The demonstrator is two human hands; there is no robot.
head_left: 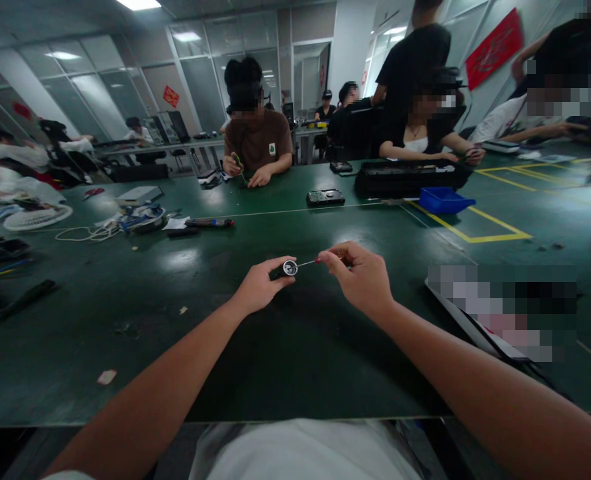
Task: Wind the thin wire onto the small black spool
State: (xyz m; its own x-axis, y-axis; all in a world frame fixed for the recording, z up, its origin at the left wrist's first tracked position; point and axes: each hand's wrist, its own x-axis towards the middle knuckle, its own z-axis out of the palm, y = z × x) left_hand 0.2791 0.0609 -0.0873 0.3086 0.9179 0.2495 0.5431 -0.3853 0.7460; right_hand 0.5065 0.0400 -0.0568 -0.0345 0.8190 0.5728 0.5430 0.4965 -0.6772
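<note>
Above the long, smooth green counter (305, 373), the left hand (264, 285) has its grip closed on a small dark cylinder with a silvery round rim (290, 268), thumb and fingers on opposite sides, rim towards the camera. The right hand (365, 275) has its grip pinched around the red handle of a slim tool with a thin metal shaft (306, 263). That shaft points leftward at the rim; whether they touch, I cannot tell. Farther off sits an open blue plastic bin (443, 201).
</note>
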